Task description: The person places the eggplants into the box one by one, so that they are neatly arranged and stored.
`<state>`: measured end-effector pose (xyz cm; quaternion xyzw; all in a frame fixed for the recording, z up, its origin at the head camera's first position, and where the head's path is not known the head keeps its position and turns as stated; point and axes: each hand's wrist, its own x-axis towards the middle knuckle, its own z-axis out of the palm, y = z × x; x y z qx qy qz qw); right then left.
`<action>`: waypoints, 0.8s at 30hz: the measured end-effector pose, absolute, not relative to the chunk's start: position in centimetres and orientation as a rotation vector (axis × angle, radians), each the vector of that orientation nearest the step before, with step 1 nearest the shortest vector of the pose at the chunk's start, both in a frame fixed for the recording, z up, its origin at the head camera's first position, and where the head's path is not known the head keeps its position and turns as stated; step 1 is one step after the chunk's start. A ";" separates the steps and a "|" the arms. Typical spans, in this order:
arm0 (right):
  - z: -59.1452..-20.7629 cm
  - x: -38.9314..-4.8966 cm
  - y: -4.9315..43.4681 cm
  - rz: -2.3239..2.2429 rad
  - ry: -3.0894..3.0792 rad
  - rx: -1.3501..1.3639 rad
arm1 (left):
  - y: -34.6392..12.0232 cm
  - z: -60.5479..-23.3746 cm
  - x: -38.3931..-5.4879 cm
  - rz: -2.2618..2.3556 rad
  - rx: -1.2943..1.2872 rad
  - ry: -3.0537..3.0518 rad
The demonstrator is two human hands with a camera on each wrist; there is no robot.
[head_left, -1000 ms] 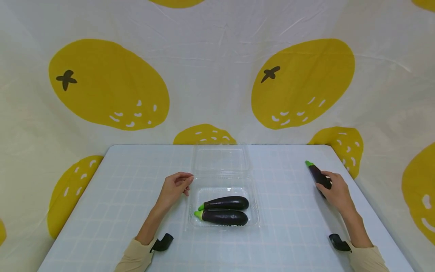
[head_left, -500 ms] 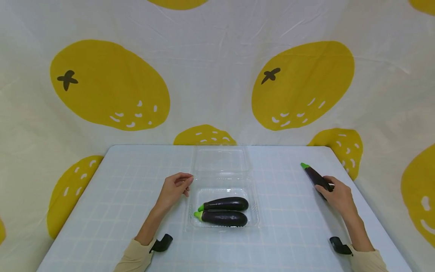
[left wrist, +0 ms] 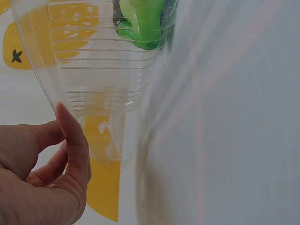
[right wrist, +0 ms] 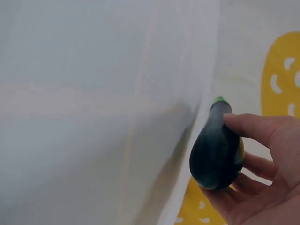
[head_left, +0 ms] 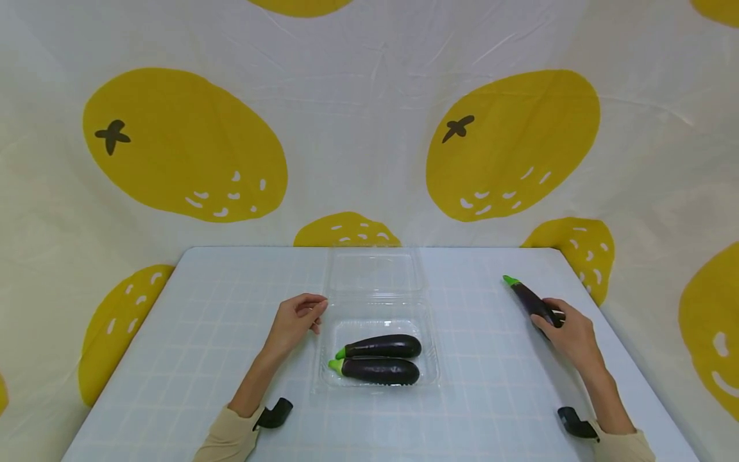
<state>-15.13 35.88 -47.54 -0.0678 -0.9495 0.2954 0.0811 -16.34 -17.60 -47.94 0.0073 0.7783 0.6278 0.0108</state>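
Observation:
My right hand [head_left: 571,330] grips a dark eggplant [head_left: 530,300] near its thick end, its green stem pointing away and to the left. In the right wrist view the thumb lies along one side of that eggplant [right wrist: 215,154] and the fingers curl under the other. My left hand [head_left: 297,321] pinches the left rim of a clear plastic clamshell box [head_left: 433,346], near the hinge. The left wrist view has those fingertips right at the box's edge [left wrist: 42,89]. Two more eggplants, a rear one [head_left: 387,346] and a front one [head_left: 381,371], lie side by side inside the box, stems leftward.
The box's clear lid [head_left: 375,269] lies folded back toward the far edge of the table [head_left: 231,359], which has a pale checked cover. Behind hangs a white cloth [head_left: 358,128] printed with yellow fruit. A black wrist camera [head_left: 276,413] sits on the left sleeve.
My right hand has shifted slightly left with the eggplant, whose stem end has swung left. My left hand, the box and the two eggplants in it stay put.

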 end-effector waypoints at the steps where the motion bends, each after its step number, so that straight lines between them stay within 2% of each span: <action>1: -47.5 -15.1 35.8 0.885 -2.836 -0.199 | -17.6 -47.9 -16.3 1.966 0.025 2.426; 24: -45.2 -13.3 33.1 1.018 -2.795 -0.052 | -17.7 -47.8 -16.3 1.947 0.005 2.423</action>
